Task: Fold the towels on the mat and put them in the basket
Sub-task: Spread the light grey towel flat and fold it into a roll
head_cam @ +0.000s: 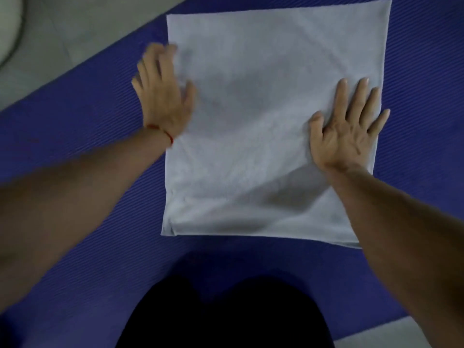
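Head view shows a white towel lying flat on the blue mat, its long side running from 12 to 6 o'clock. Right hand presses flat near its 3 o'clock edge, fingers spread. Left hand, blurry, rests at the 9 o'clock edge, fingers loose. Both hands are equally near. No basket shows, so I cannot tell what is in it.

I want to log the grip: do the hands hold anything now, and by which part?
Nothing is held. The right hand lies flat, fingers straight, on the white rectangular cloth towel near its right edge; the blurred left hand touches its left edge, open.
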Tool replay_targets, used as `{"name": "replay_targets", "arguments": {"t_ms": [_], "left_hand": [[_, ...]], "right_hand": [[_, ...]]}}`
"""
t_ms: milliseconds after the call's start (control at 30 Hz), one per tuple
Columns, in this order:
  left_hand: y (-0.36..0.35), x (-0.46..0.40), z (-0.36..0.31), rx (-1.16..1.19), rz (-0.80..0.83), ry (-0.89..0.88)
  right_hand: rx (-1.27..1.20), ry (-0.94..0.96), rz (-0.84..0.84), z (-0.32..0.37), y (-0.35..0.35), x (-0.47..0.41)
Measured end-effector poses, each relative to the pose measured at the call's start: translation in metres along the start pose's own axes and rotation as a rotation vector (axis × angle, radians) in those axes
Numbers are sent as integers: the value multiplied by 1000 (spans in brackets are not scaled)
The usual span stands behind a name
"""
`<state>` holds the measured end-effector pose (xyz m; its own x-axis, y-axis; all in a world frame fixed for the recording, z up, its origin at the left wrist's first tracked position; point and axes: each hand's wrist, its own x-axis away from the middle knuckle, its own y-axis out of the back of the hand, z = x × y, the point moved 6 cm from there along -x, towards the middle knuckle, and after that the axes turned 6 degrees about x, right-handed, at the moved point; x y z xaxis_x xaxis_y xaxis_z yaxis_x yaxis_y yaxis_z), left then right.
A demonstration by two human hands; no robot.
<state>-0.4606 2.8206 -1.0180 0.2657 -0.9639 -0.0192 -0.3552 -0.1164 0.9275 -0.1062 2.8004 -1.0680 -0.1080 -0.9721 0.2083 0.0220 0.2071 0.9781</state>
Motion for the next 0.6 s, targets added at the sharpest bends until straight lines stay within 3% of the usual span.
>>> {"name": "replay_targets", "arguments": {"t_ms": [133, 200, 300, 400, 600], "left_hand": [[-2, 195, -30, -60, 202, -320], [-12, 251, -29, -61, 319, -328], [-31, 274, -20, -138, 495, -303], [-38, 274, -15, -188, 559, -318], [-33, 269, -24, -376, 561, -368]], "right_hand": [[-57, 17, 179, -3, -3, -9], [-164, 98, 223, -13, 10, 1], [-128, 376, 62, -19, 38, 70], [-100, 613, 63, -7, 24, 175], [-81, 579, 104, -9, -7, 219]]}}
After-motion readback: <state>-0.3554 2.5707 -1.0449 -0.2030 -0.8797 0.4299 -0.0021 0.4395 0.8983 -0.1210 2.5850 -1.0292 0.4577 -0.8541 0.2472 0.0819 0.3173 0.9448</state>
